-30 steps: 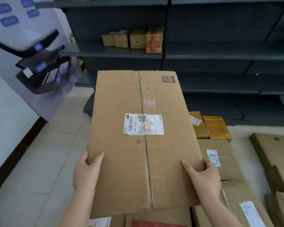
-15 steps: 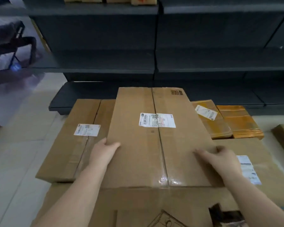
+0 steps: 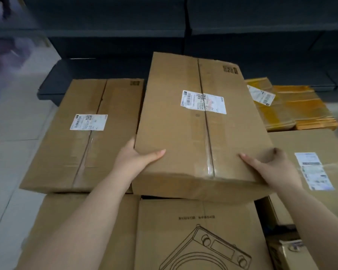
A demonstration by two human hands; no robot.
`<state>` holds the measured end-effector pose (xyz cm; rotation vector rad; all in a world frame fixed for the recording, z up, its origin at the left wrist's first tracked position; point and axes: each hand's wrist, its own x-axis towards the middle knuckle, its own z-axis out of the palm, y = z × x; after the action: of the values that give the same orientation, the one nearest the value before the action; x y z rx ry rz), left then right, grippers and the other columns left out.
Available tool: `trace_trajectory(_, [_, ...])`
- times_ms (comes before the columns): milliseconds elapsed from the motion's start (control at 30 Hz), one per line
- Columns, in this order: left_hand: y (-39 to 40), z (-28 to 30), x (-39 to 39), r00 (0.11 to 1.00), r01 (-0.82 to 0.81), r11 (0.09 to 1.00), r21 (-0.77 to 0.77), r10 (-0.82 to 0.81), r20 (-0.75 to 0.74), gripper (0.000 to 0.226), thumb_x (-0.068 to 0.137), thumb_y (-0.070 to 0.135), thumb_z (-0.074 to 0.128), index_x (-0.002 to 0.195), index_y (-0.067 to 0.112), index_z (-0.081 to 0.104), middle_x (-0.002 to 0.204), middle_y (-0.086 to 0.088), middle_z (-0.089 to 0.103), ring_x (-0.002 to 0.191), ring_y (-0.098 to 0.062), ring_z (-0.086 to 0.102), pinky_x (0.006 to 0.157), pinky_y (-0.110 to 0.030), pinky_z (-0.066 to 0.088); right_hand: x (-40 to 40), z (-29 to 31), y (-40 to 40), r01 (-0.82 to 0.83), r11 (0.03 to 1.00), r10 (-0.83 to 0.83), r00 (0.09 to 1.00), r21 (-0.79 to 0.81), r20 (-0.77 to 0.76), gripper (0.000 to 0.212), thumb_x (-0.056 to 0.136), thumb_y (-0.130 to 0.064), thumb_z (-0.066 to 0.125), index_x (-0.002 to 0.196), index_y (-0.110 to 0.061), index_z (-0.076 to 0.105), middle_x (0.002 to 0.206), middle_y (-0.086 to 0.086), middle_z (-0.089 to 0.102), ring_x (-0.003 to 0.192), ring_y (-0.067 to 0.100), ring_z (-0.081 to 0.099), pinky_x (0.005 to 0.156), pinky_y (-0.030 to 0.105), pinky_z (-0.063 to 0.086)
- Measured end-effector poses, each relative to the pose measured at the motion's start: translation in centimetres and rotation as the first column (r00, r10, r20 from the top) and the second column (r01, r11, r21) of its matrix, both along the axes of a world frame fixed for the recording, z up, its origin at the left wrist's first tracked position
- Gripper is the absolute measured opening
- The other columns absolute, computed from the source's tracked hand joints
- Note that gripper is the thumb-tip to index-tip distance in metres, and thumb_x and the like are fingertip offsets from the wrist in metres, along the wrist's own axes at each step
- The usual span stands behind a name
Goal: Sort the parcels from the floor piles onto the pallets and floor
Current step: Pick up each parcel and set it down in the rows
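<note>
**Long parcel held at its near corners**

The long parcel (image 3: 199, 125) is gripped by the left hand (image 3: 134, 160) and right hand (image 3: 275, 168) – thumbs on top, fingers curled round its edges – beside a labelled box (image 3: 86, 133), over a printed carton (image 3: 195, 234)

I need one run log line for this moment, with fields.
phase: placing | held: long carton | left hand: grips left edge | right hand: grips right edge | beside: labelled carton
</note>
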<state>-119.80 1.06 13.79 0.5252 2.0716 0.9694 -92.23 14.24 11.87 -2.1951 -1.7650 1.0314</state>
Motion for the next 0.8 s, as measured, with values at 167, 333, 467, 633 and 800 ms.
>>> trace_trajectory(167, [1.6, -3.2, -1.0, 0.991, 0.025, 0.995, -0.093, -0.036, -0.129, 0.073, 0.073, 0.042, 0.077, 0.135, 0.018, 0.048, 0.130, 0.003, 0.056, 0.119, -0.021, 0.053, 0.091, -0.027, 0.040, -2.4, -1.1, 3.3, -0.153, 0.984, 0.160, 0.984, -0.091, 0.079, 0.117, 0.053, -0.072, 0.074, 0.146, -0.018, 0.026, 0.142, 0.010, 0.041, 0.128, 0.033, 0.044, 0.098, 0.044, 0.042])
trace_trajectory(333, [-0.3, -8.3, -1.1, 0.994, -0.001, 0.979, -0.205, -0.022, -0.111, 0.083, 0.072, 0.044, 0.078, 0.139, 0.008, 0.044, 0.137, -0.005, 0.053, 0.125, -0.025, 0.050, 0.102, -0.034, 0.042, -3.7, -4.5, 4.0, -0.263, 0.962, 0.272, 0.937, -0.070, 0.221, 0.117, 0.051, -0.072, 0.075, 0.144, -0.019, 0.028, 0.136, 0.011, 0.044, 0.125, 0.033, 0.045, 0.100, 0.045, 0.044])
trace_trajectory(467, [-0.7, -11.0, -1.0, 0.985, 0.093, 0.947, -0.308, -0.134, -0.113, 0.087, 0.072, 0.032, 0.081, 0.144, 0.008, 0.037, 0.142, -0.007, 0.048, 0.128, -0.026, 0.047, 0.105, -0.035, 0.040, -3.6, -7.7, 3.1, -0.392, 0.878, 0.467, 0.827, -0.273, 0.314, 0.121, 0.053, -0.067, 0.078, 0.147, -0.018, 0.018, 0.138, 0.011, 0.044, 0.125, 0.031, 0.045, 0.100, 0.042, 0.045])
trace_trajectory(633, [-3.4, -14.1, 1.4, 0.919, 0.133, 0.898, -0.418, -0.270, -0.287, 0.092, 0.079, 0.037, 0.074, 0.151, 0.018, 0.019, 0.148, -0.004, 0.041, 0.132, -0.024, 0.044, 0.101, -0.035, 0.044, -2.1, -11.1, 0.6, -0.398, 0.865, 0.493, 0.790, -0.306, 0.365, 0.127, 0.062, -0.065, 0.075, 0.151, -0.029, -0.009, 0.149, 0.010, 0.019, 0.134, 0.035, 0.033, 0.095, 0.046, 0.044])
trace_trajectory(800, [-3.5, -14.7, 1.5, 0.907, 0.110, 0.915, -0.389, -0.252, -0.337, 0.090, 0.081, 0.037, 0.072, 0.151, 0.020, 0.018, 0.150, -0.003, 0.037, 0.134, -0.022, 0.041, 0.099, -0.035, 0.042, -2.5, -11.0, 0.8, -0.364, 0.875, 0.470, 0.796, -0.318, 0.382, 0.126, 0.064, -0.060, 0.077, 0.151, -0.029, -0.009, 0.158, 0.009, 0.004, 0.136, 0.034, 0.033, 0.096, 0.045, 0.044])
